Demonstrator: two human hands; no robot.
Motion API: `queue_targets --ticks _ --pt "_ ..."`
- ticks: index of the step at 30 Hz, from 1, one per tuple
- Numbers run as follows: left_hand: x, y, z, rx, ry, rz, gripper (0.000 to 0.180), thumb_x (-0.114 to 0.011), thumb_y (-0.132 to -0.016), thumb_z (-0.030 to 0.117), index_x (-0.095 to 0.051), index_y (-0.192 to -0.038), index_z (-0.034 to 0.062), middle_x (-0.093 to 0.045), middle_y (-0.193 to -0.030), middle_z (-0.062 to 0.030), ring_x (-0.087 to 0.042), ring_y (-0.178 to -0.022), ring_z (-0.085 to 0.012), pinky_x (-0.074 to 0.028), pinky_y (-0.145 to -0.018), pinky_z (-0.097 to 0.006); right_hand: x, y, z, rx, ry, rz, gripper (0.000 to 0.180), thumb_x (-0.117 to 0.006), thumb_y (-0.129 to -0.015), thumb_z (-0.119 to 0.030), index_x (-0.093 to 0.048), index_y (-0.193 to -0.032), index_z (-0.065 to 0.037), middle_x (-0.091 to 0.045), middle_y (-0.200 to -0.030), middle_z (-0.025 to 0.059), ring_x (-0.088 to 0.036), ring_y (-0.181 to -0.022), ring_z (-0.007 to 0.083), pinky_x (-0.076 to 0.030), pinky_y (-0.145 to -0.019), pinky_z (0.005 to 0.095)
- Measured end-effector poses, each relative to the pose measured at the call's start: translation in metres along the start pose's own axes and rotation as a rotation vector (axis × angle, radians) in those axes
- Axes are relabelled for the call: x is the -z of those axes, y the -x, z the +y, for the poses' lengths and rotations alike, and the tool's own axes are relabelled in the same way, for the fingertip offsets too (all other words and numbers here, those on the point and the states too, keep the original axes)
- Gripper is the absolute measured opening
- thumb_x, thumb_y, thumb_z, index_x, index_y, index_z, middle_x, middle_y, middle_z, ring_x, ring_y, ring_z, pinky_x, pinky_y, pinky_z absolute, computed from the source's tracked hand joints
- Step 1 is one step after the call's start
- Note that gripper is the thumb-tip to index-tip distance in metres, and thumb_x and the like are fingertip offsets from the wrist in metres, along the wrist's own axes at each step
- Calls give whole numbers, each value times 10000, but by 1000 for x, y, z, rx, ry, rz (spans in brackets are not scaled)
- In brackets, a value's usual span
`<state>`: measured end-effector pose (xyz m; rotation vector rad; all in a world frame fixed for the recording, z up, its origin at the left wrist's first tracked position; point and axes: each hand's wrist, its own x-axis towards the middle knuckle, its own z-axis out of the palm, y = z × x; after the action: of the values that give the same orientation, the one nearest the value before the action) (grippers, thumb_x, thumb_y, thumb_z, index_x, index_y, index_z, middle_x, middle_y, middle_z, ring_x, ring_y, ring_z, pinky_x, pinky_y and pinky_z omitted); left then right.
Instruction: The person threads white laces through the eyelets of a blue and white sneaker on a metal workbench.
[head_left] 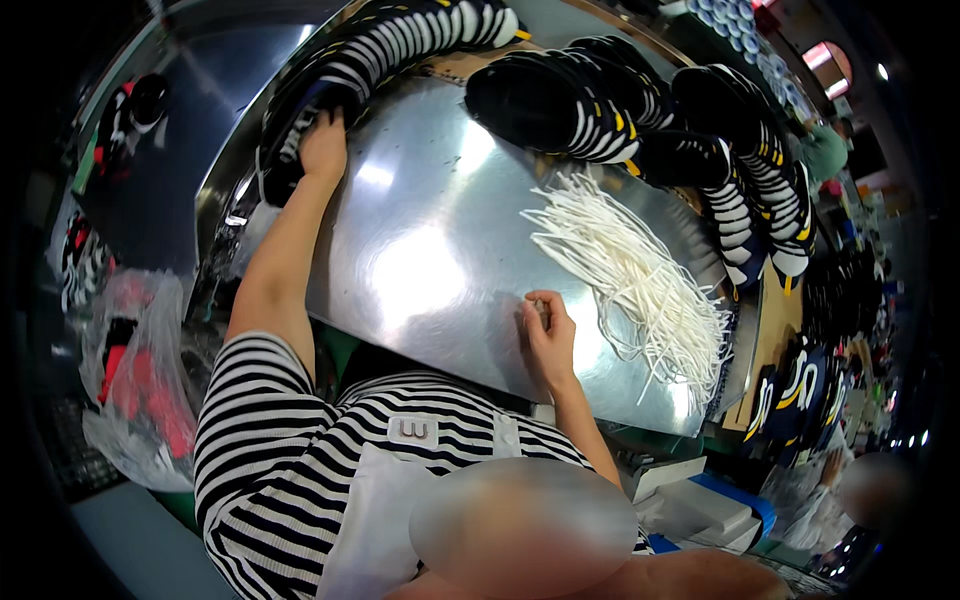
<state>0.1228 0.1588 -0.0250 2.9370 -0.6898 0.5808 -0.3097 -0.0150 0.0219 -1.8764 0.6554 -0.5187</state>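
My left arm stretches to the near end of a long curved row of black shoe uppers [400,50] with white stripes. My left hand [323,147] is closed on the end shoe upper [292,150]; part of its fingers is lost against the dark material. Over the shiny metal tabletop [420,230], close to its front edge, my right hand [552,338] has its fingers curled together. Something small may be between thumb and forefinger, too small to tell. To the right of that hand lies a loose heap of white shoelaces [640,280].
More rows of black shoe uppers [530,105] line the far right of the table. A clear plastic bag [140,390] with red pieces is at the lower left. White and blue boxes [700,510] sit at lower right. Other people [825,150] are farther off at the right.
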Motion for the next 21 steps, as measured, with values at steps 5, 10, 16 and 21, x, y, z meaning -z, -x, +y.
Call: queue_targets --ticks 5,10,16,21 --pt "35 39 76 -317 421 63 522 -653 -870 113 -502 -1364 40 -539 -1196 -182 -598 -1047 -366 -502 -871 -422 35 -9 39 -152 117 203 100 -707 -895 -150 -676 -941 -66 -470 -564 -14 -419 -501 62 -356 -490 239" --pt "-19 -34 168 -244 747 154 543 -668 -884 248 -518 -1335 -14 -550 -1331 -198 -576 -1145 -377 -469 -959 -444 77 -98 28 251 432 312 123 -705 -875 -105 -699 -979 -38 -624 -803 90 -553 -618 210 -436 -592 312" --pt "-71 -89 198 210 924 -106 299 -711 -853 301 -666 -1062 91 -703 -1017 -129 -671 -935 -322 -506 -827 -411 90 -219 54 195 737 217 144 -683 -866 -197 -713 -976 -108 -639 -944 55 -646 -820 292 -501 -704 389" --pt "-18 -36 143 207 1383 95 205 -703 -873 117 -621 -1040 30 -643 -898 -43 -609 -819 -146 -479 -750 -274 62 -251 78 197 915 106 150 -665 -864 -209 -699 -981 -121 -644 -979 42 -651 -886 307 -510 -747 427"
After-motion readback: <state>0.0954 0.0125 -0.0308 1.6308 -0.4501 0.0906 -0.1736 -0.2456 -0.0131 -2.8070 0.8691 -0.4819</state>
